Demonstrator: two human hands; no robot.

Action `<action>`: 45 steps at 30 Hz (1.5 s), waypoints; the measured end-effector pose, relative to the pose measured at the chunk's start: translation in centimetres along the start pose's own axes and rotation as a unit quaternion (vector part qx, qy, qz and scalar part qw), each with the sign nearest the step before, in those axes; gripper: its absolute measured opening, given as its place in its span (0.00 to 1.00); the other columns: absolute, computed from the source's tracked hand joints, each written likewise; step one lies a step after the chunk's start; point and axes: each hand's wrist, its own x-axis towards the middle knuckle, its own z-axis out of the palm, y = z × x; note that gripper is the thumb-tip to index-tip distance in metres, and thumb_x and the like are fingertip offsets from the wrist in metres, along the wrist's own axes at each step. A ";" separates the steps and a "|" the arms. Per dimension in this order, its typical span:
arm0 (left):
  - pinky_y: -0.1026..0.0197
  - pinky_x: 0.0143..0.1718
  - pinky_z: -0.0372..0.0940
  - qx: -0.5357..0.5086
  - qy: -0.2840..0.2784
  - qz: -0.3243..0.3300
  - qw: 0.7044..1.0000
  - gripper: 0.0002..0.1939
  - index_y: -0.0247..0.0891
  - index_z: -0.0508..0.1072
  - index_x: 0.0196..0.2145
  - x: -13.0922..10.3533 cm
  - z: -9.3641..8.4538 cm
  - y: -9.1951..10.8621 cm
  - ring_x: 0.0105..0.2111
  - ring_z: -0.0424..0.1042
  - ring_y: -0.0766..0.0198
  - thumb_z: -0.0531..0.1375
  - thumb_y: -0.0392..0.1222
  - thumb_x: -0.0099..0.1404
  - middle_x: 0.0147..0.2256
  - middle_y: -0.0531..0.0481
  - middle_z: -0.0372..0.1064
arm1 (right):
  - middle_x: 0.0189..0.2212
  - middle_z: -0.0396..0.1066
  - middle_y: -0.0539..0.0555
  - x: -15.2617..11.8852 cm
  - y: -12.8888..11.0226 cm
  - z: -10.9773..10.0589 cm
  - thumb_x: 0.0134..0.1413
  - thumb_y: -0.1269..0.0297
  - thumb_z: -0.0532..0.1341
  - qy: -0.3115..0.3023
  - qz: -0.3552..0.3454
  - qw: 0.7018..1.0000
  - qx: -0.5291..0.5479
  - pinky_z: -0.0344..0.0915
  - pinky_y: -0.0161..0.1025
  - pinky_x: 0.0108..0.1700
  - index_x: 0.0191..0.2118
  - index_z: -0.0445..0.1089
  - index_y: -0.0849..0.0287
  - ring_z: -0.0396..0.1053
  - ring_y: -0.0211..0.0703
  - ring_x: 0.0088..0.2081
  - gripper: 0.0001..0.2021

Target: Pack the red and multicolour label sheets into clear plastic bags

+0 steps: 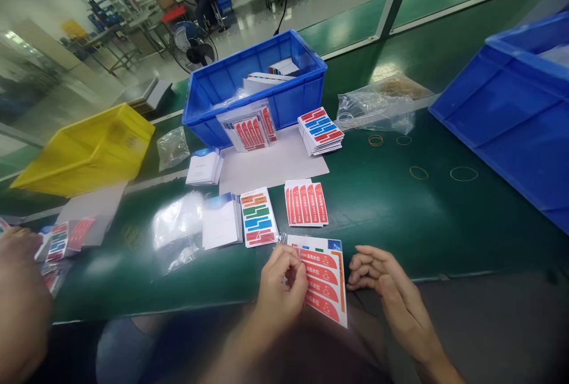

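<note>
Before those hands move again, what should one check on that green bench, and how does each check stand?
1. Left hand grips the red-and-white sticker sheet: ok, fingers pinch its left edge.
2. Right hand free: ok, open beside the sheet, holding nothing.
3. Sheet fully on the green table: not ok, its lower end overhangs the near edge.
4. Stack of red label sheets lies apart from the held sheet: ok.
5. Sheet's stickers all intact: cannot tell, blurred.
</note>
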 end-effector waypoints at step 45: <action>0.56 0.40 0.66 0.116 -0.104 0.232 0.960 0.02 0.37 0.73 0.33 4.1 -6.3 1.5 0.34 0.69 0.62 0.60 0.33 0.64 0.29 0.49 0.72 | 0.35 0.76 0.54 4.4 -1.2 2.2 0.55 0.80 0.60 -0.123 -0.323 0.913 -0.216 0.73 0.39 0.39 0.43 0.69 0.57 0.76 0.44 0.39 0.12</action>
